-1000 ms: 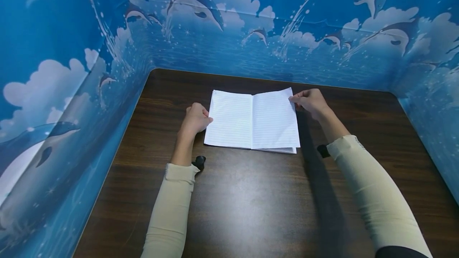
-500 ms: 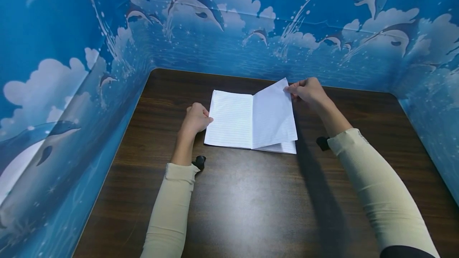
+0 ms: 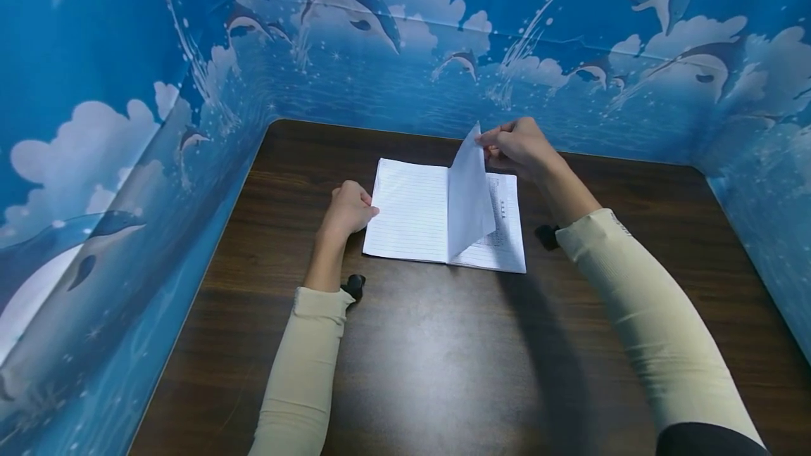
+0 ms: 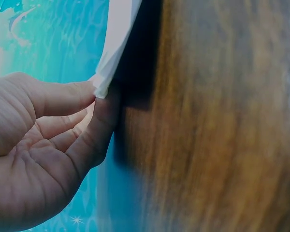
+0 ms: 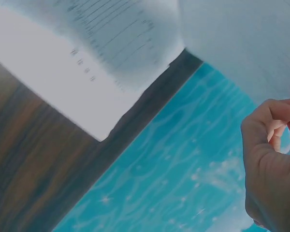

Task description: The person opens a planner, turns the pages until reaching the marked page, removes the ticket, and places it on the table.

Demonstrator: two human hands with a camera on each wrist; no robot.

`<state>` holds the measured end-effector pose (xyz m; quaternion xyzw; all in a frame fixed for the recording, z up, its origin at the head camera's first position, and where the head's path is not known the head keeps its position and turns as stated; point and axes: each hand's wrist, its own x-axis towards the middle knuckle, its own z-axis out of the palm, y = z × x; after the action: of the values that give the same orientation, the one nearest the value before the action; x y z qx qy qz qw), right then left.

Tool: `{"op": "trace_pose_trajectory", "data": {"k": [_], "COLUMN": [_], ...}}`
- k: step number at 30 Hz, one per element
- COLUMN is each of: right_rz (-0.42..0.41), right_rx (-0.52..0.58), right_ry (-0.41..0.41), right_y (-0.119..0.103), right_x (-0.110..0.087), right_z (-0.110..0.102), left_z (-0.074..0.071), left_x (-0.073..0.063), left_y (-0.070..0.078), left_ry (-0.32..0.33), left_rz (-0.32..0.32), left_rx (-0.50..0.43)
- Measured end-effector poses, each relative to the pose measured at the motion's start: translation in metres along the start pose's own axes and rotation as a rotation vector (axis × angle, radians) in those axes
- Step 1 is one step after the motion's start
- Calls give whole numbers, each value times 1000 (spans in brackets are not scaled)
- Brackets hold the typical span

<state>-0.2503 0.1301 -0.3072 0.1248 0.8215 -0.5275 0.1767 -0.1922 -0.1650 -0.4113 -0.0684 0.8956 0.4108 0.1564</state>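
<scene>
**Right hand holds 1 notebook leaf on edge**

Nearest the wearer, 2 pale sleeves (image 3: 303,364) reach forward over the wooden table (image 3: 412,357). The left hand (image 3: 347,210) grips the notebook (image 3: 408,213) at its left edge, thumb and finger pinching the paper. Just right of that hand, the notebook lies spread on the table, with a ruled page flat beside the fingers.

Farther off, the right hand (image 3: 519,143) pinches the upper outer corner of 1 raised leaf (image 3: 467,195) (its fingertips partly leave the right wrist view). Below that hand, on its near side, a partly printed page (image 3: 505,210) shows.

The step looks like turning this leaf, perhaps midway. The next move would seem to call for the right hand to carry it toward the left hand, which may need to ease its pinch.

Beyond both hands hangs a dolphin backdrop (image 3: 393,104).
</scene>
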Motion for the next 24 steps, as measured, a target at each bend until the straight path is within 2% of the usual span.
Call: {"op": "trace_pose_trajectory", "data": {"k": [11, 16, 24], "right_rz": [-6, 23, 61], "right_rx": [137, 161, 243], "right_ry": [-100, -128, -137], "right_y": [-27, -31, -30], "right_x": [10, 16, 29], "right_z": [46, 66, 106], "left_z": [1, 1, -2], "left_x": [4, 4, 6], "left_y": [-2, -2, -5], "left_ry": [-3, -25, -10], "left_rz": [10, 11, 24], "left_rx": [20, 19, 33]}}
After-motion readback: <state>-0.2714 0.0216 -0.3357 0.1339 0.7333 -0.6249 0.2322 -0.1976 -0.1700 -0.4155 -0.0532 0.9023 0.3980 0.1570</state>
